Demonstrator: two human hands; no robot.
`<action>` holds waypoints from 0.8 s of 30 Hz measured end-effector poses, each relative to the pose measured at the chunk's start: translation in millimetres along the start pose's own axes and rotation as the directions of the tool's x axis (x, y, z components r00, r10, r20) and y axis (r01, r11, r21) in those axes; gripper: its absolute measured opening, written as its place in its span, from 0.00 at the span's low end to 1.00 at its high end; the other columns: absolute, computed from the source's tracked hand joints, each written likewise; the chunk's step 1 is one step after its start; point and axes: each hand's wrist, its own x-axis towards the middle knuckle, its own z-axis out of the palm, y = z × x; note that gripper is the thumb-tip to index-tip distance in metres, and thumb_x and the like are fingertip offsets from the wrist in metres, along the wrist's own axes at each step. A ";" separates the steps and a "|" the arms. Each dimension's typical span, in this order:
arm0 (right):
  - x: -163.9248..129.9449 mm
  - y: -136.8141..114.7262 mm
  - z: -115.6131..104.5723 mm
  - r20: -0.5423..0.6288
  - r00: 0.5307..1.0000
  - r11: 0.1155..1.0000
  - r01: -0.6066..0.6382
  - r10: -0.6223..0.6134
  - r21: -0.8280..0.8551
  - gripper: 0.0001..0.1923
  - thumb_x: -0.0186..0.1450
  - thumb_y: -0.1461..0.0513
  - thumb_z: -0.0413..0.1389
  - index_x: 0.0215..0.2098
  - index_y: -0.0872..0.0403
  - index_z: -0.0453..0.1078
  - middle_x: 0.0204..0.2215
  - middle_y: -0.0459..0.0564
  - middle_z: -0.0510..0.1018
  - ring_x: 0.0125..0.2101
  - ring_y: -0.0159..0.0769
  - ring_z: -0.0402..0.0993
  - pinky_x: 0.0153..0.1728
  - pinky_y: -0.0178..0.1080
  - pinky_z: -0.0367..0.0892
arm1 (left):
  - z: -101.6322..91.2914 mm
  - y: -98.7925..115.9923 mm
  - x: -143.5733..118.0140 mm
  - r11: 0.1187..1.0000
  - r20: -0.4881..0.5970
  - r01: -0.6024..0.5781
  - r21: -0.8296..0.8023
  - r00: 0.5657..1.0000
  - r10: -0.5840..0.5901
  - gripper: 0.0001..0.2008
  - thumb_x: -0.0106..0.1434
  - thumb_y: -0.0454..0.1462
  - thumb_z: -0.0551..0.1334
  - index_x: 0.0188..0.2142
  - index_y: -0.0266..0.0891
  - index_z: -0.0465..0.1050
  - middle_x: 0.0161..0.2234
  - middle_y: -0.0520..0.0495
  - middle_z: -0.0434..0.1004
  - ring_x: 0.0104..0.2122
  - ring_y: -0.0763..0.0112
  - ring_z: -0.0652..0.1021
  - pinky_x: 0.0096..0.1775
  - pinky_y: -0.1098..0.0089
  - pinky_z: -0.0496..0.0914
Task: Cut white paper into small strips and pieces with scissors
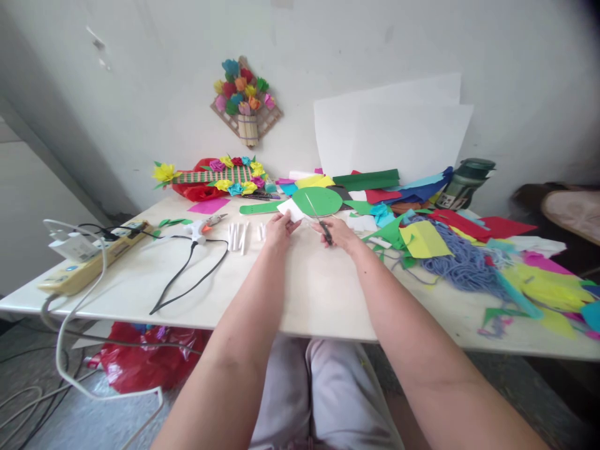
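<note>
My left hand (280, 230) pinches a small white piece of paper (289, 210) over the middle of the table. To its right, my right hand (338, 232) is closed round the dark handles of a pair of scissors (323, 226), whose blades point up and away to the left. Behind both hands lies a green oval piece (317, 201), with a green strip (259, 208) to its left. Several white paper rolls (238, 237) are on the table left of my left hand.
A white glue gun (199, 231) with a black cord and a power strip (94, 259) are at the left. Blue yarn (459, 259) and coloured paper scraps (539, 284) cover the right side. A flower-decorated guitar shape (215, 177) and a dark bottle (464, 183) stand behind.
</note>
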 end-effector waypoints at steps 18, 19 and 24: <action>5.8 11.5 4.8 -0.005 0.999 0.975 -0.048 0.051 0.216 0.07 0.49 0.61 0.64 0.22 0.56 0.70 0.11 0.40 0.66 0.10 0.22 0.62 0.07 0.23 0.53 | 0.2 -2.0 5.0 0.988 -0.022 0.019 -0.154 0.999 -0.023 0.03 0.57 0.33 0.61 0.32 0.35 0.68 0.30 0.48 0.76 0.34 0.73 0.77 0.45 0.65 0.71; 5.5 11.3 4.9 -0.005 0.999 0.978 -0.038 0.040 0.203 0.07 0.49 0.61 0.64 0.22 0.56 0.70 0.12 0.40 0.67 0.11 0.22 0.62 0.07 0.23 0.54 | 0.3 -2.2 4.9 0.988 -0.022 0.023 -0.154 0.999 -0.027 0.03 0.58 0.33 0.61 0.32 0.35 0.68 0.30 0.48 0.76 0.34 0.73 0.77 0.45 0.65 0.71; 5.1 11.4 6.1 0.008 1.000 0.994 0.028 -0.029 0.107 0.09 0.48 0.60 0.64 0.22 0.55 0.71 0.14 0.41 0.69 0.13 0.23 0.64 0.07 0.23 0.54 | 2.3 -1.4 2.1 0.990 -0.015 0.043 -0.134 0.999 -0.045 0.03 0.58 0.33 0.60 0.32 0.34 0.67 0.29 0.48 0.76 0.32 0.73 0.77 0.44 0.64 0.71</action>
